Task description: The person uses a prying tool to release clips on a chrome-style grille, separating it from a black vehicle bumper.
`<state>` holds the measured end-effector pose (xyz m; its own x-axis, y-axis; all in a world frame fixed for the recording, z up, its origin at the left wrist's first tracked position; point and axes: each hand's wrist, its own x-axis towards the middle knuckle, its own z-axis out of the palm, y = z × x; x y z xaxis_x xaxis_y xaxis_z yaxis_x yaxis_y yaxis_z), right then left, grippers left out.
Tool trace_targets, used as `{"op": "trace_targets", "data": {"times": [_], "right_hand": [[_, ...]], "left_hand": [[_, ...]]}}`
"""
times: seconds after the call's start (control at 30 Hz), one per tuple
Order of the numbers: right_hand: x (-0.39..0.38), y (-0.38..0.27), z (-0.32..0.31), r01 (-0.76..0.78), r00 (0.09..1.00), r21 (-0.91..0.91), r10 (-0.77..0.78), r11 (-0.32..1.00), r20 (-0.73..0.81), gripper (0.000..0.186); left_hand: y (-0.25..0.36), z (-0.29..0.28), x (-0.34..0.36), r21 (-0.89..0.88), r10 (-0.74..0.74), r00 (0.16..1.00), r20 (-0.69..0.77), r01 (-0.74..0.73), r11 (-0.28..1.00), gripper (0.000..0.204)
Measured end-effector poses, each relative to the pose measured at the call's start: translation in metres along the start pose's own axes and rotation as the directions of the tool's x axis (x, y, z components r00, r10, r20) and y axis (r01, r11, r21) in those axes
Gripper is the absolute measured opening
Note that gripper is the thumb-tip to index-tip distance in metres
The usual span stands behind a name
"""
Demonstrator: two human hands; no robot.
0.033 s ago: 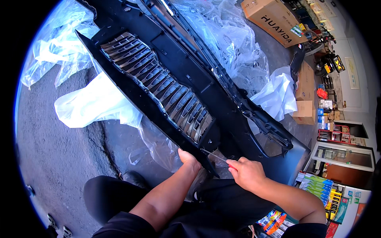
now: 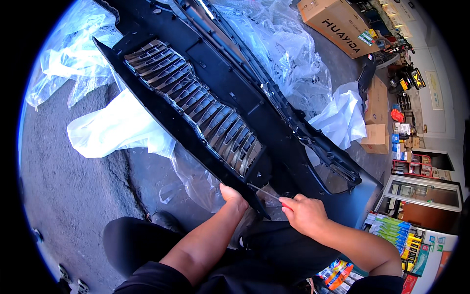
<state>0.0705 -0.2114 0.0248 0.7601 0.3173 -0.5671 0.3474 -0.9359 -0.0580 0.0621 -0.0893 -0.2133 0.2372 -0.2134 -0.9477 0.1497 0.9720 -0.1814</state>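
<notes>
A large black car bumper [image 2: 223, 78] lies diagonally across the middle, its inner side with clips and ribs facing up. Set into it is a grey slatted grille [image 2: 196, 105] with chrome-like edges. My left hand [image 2: 234, 197] grips the near lower edge of the bumper, thumb on the visible side and the other fingers mostly hidden. In my right hand [image 2: 304, 213] a screwdriver [image 2: 264, 191] with a red handle is held, fingers closed round it. Its thin shaft points left, and the tip meets the bumper close to my left hand, just below the grille's near end.
Crumpled clear plastic wrap [image 2: 274, 54] and a white sheet [image 2: 117, 122] lie around the bumper. Cardboard boxes [image 2: 338, 24] stand at far right. Shelving with goods and colourful packages [image 2: 391, 230] line the right side. My knees and shoes are close below the bumper.
</notes>
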Motion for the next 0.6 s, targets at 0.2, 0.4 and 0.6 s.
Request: {"op": "trace_targets", "data": {"times": [0.2,0.4,0.6], "right_hand": [[0.002,-0.001,0.003,0.004,1.0,0.0,-0.004,1.0,0.002,0.028],[0.0,-0.002,0.004,0.015,0.998,-0.02,-0.016,1.0,-0.054,0.025],[0.0,-0.001,0.005,0.003,0.999,-0.017,-0.004,1.0,-0.041,0.024]], "left_hand": [[0.0,0.002,-0.003,-0.012,-0.001,1.0,0.023,0.001,1.0,0.044],[-0.002,0.001,0.0,-0.023,0.026,1.0,-0.002,-0.026,0.999,0.046],[0.0,0.006,-0.008,-0.014,0.014,0.999,-0.03,-0.015,1.0,0.047]]}}
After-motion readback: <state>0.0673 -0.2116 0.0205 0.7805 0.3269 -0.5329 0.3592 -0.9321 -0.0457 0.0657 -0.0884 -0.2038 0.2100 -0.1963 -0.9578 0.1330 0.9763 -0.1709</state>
